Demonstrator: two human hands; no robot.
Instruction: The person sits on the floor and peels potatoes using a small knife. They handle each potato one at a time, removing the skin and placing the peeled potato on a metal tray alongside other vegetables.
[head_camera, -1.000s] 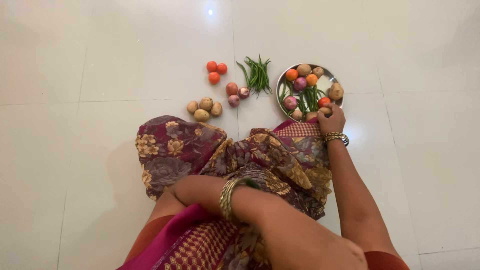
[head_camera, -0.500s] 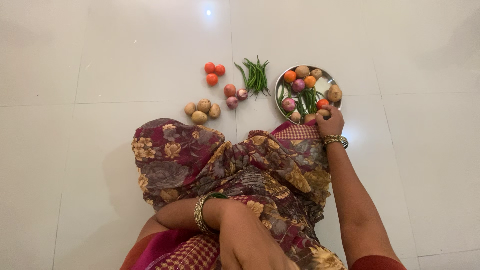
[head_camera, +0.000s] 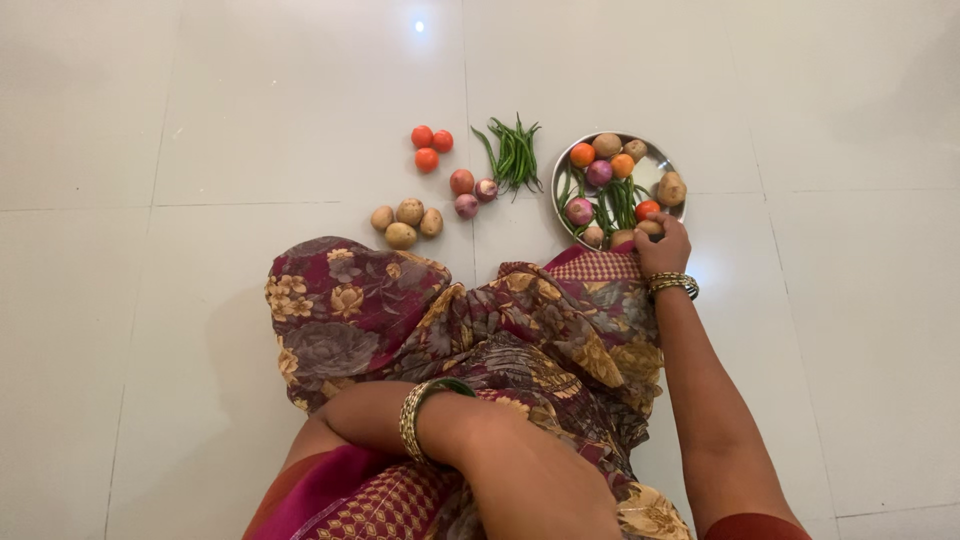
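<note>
A person sits on a pale tiled floor (head_camera: 200, 120), a floral maroon-and-gold cloth (head_camera: 440, 320) draped over the lap. The right hand (head_camera: 663, 245) reaches to the near rim of a round steel plate (head_camera: 655, 165), its fingers curled around a small brown potato (head_camera: 649, 227) at the plate's edge. The plate also holds tomatoes, purple onions, more potatoes and green beans. The left hand (head_camera: 360, 410), wrist ringed with gold bangles (head_camera: 418, 415), rests against the lap cloth; whether its fingers are spread or closed cannot be told. On the floor left of the plate lie a loose bundle of green beans (head_camera: 512, 152), three red tomatoes (head_camera: 430, 145), three reddish onions (head_camera: 470, 190) and four brown potatoes (head_camera: 406, 220), each group apart.
</note>
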